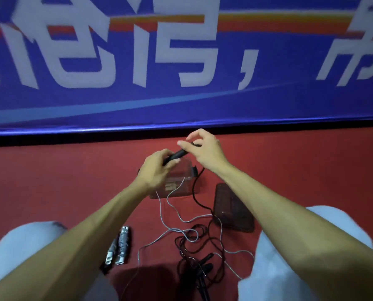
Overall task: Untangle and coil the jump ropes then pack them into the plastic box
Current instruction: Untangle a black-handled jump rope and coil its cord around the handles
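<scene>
From my remote station I am watching through the head camera as a seated person's left hand (pixel 157 168) is gripping a black jump-rope handle (pixel 178 154) with its fingers curled round it. The right hand (pixel 205 151) is pinching the black rope (pixel 195 192) where it leaves the handle's end, with its other fingers spread loosely. Both hands are hovering above a clear plastic box (pixel 176 185) standing open on the red floor (pixel 61 181). Whether anything is lying inside it I cannot tell. A grey rope (pixel 170 200) is running up across its front wall, and the black rope is hanging down past its right side. A dark translucent lid (pixel 231 207) is lying just right of the box. Nearer the person's knees, the two ropes are crossing in a loose tangle. Two grey handles (pixel 121 246) are lying side by side to the left, and more black handles (pixel 205 260) are lying at the tangle's near edge. A blue banner (pixel 181 101) with white characters is hanging beyond.
</scene>
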Tool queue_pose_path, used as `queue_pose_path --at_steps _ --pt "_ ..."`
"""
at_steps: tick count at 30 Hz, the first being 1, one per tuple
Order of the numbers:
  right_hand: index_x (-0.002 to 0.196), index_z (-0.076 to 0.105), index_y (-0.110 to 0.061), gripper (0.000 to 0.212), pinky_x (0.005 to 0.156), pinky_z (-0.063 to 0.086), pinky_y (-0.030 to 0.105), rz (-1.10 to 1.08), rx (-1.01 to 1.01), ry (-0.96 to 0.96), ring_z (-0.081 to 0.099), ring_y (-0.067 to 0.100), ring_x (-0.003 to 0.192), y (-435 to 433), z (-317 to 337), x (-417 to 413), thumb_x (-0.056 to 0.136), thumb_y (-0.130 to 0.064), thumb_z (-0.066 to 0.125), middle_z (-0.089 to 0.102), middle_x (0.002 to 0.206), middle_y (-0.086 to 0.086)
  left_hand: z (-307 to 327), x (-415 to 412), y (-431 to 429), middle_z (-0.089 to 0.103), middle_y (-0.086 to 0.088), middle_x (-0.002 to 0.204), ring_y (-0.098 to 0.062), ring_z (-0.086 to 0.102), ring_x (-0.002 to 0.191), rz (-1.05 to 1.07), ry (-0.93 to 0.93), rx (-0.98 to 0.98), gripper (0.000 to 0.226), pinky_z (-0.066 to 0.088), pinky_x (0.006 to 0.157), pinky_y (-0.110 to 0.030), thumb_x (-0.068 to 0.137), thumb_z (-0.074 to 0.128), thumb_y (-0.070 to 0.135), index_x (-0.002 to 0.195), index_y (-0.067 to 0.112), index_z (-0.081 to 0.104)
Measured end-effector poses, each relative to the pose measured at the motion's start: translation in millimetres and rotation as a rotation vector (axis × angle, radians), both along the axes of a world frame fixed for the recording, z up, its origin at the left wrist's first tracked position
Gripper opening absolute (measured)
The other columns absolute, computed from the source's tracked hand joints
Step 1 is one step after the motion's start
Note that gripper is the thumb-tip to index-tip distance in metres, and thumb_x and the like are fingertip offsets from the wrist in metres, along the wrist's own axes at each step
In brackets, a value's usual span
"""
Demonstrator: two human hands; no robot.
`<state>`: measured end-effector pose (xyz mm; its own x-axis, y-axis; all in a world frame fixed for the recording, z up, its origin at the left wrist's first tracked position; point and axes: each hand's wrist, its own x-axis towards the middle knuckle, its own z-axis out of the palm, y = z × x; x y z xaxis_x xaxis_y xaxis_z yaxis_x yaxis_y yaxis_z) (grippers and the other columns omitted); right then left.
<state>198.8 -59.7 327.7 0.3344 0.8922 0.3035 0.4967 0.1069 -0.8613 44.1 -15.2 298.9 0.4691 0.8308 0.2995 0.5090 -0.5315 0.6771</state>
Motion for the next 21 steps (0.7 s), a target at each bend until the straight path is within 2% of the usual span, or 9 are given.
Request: queue_pose_path --at_steps 2,4,7,11,13,16,18,20,21 --pt "0.081 0.057 -0.022 0.019 0.06 0.04 0.021 -0.013 0.093 0.074 0.053 -0.002 0.055 -1.6 14.2 -6.2 0.089 -0.036 0.066 0.064 0.073 -0.006 5.8 -10.9 -5.4 0.059 0.005 0.078 -0.018 0.053 0.075 0.033 -0.115 -0.018 0.012 0.033 0.065 -0.029 0.095 0.061 0.024 0.099 0.013 0.065" --pt "0.08 0.057 -0.021 0.023 0.062 0.044 0.028 -0.018 0.113 0.11 0.053 0.005 0.049 -2.0 19.3 -10.1 0.096 -0.037 0.056 0.065 0.07 -0.006 11.2 -18.7 -10.6 0.056 0.01 0.068 -0.015 0.051 0.065 0.066 -0.241 -0.106 0.009 0.038 0.064 -0.031 0.096 0.06 0.024 0.09 0.016 0.063" --pt "0.078 0.06 -0.022 0.029 0.069 0.046 0.031 0.073 0.029 0.042 0.055 0.01 0.054 -2.2 11.0 -16.0 0.101 -0.036 0.046 0.068 0.068 -0.007 27.5 -21.4 -15.0 0.056 0.009 0.065 -0.009 0.048 0.058 0.064 -0.44 -0.193 0.014 0.04 0.061 -0.028 0.097 0.057 0.024 0.092 0.015 0.066" --pt "0.08 0.06 -0.027 0.019 0.081 0.05 0.035 0.151 0.017 -0.083 0.066 0.012 0.077 2.9 7.7 -26.4 0.098 -0.024 0.052 0.069 0.075 -0.01 52.4 -21.7 -20.3 0.054 0.002 0.065 -0.011 0.046 0.053 0.021 -0.632 -0.277 0.017 0.035 0.047 -0.016 0.1 0.053 0.022 0.09 0.012 0.063" --pt "0.082 0.06 -0.026 0.015 0.082 0.047 0.031 0.133 0.01 -0.155 0.065 0.013 0.085 3.4 11.9 -29.9 0.095 -0.019 0.055 0.07 0.082 -0.009 57.5 -25.2 -22.8 0.051 -0.001 0.064 -0.012 0.044 0.051 0.015 -0.717 -0.334 0.02 0.032 0.042 -0.017 0.101 0.051 0.022 0.086 0.013 0.061" --pt "0.084 0.059 -0.026 0.013 0.075 0.045 0.025 0.113 -0.086 -0.311 0.064 0.016 0.085 1.3 11.5 -33.4 0.094 -0.018 0.057 0.068 0.088 -0.003 61.1 -30.6 -25.3 0.052 -0.002 0.064 -0.014 0.045 0.051 0.032 -0.811 -0.428 0.024 0.032 0.044 -0.021 0.101 0.049 0.029 0.085 0.015 0.062" --pt "0.081 0.057 -0.025 0.018 0.068 0.056 0.031 0.143 -0.134 -0.212 0.071 0.019 0.073 -0.2 10.5 -39.5 0.096 -0.015 0.055 0.069 0.088 0.003 61.1 -33.4 -25.5 0.052 -0.002 0.064 -0.014 0.046 0.051 0.061 -0.837 -0.459 0.024 0.033 0.046 -0.023 0.101 0.049 0.029 0.087 0.014 0.062" --pt "0.081 0.054 -0.023 0.02 0.052 0.058 0.033 0.156 -0.133 -0.026 0.072 0.021 0.062 -1.9 9.4 -44.0 0.096 -0.01 0.053 0.069 0.087 0.008 58.4 -34.7 -25.0 0.051 -0.002 0.064 -0.014 0.045 0.051 0.078 -0.842 -0.483 0.02 0.034 0.049 -0.026 0.099 0.052 0.026 0.088 0.013 0.061" --pt "0.082 0.054 -0.022 0.019 0.048 0.057 0.033 0.144 -0.106 0.045 0.071 0.021 0.058 -2.7 9.1 -44.6 0.096 -0.009 0.053 0.068 0.084 0.009 56.3 -35.0 -23.7 0.05 -0.001 0.063 -0.014 0.044 0.05 0.085 -0.839 -0.495 0.015 0.034 0.05 -0.027 0.098 0.055 0.024 0.088 0.013 0.059"
